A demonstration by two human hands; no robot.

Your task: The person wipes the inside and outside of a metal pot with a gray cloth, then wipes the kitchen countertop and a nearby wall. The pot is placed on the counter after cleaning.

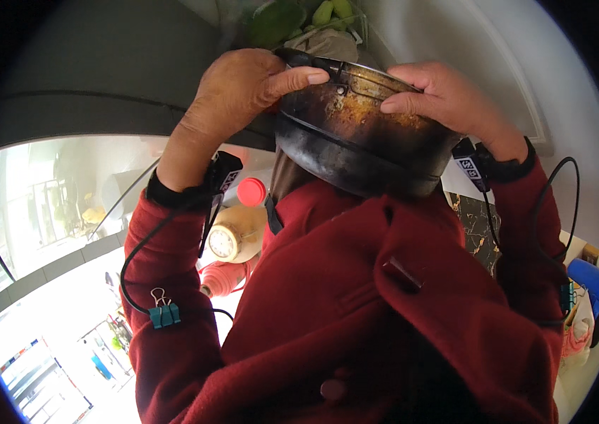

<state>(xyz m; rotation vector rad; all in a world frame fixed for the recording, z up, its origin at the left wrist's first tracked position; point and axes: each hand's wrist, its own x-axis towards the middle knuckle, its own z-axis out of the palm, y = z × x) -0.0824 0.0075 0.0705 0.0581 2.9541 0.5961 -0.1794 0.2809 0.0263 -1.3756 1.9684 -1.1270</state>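
Note:
A soot-blackened metal pot (363, 138) with brown, scorched patches is held up close in front of my chest, slightly tilted. My left hand (257, 79) grips it at the left, near a black side handle (299, 57), with the thumb lying over the near wall. At the right, my right hand (437, 95) clasps the rim, its thumb pressed on the outer wall. Most of the fingers are hidden, and the pot's inside is out of sight. Below the pot is the red coat (342, 275) on my body.
Green vegetables (331, 11) lie beyond the pot at the top. A pink vacuum flask (225, 278) and a red round lid (251, 192) appear at the left. Cables run along both sleeves, held by teal binder clips (165, 316). A blue object (591, 278) is at the right.

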